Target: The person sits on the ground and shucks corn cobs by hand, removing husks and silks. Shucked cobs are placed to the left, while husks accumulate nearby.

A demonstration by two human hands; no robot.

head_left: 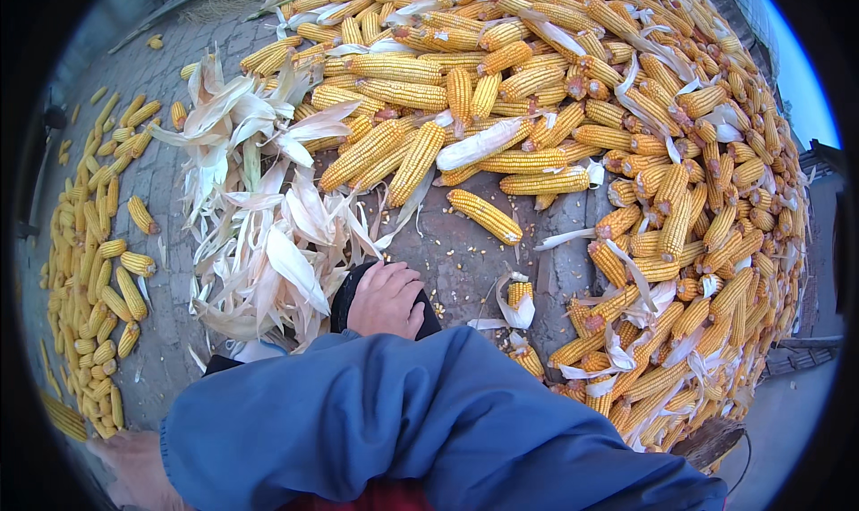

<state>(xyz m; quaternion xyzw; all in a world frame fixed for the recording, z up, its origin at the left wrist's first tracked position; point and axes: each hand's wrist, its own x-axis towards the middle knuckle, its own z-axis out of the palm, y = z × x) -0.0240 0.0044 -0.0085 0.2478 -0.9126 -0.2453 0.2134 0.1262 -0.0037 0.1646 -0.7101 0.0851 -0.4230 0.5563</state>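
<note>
My left hand rests palm down on my dark-clad knee, holding nothing. My right arm, in a blue sleeve, crosses in front of me to the lower left. There my right hand is blurred and cut by the dark rim. A larger-looking yellow corn cob lies against its fingertips; whether they grip it cannot be told. Beside my left hand is a heap of pale corn husks. One bare cob lies on the paving ahead, near a short piece of cob with husk.
A large pile of corn cobs curves from ahead to my right, some with husk attached. Several husked cobs form a long heap on the left. Loose kernels dot the brick paving. A wooden piece is at lower right.
</note>
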